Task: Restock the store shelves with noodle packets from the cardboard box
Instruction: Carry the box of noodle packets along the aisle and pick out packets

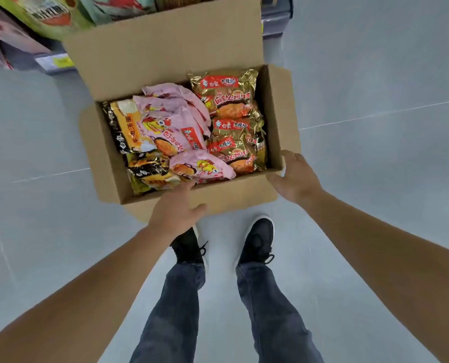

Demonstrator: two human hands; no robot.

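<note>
We see the open brown cardboard box [150, 56] on the pale floor at centre frame, full of soft plastic noodle packets: pink ones [176, 121], gold-and-red ones [231, 100] to their right, black-and-yellow ones [131, 129] at left. Our left hand [175, 210] hooks over the near wall, thumb outside, fingertips hidden inside. Our right hand [294, 176] lies with relaxed fingers against the lower right corner. The packets look light, crinkly, slippery and crushable, so we would pinch one by its sealed edge. The stocked shelf [48, 61] sits upper left.
</note>
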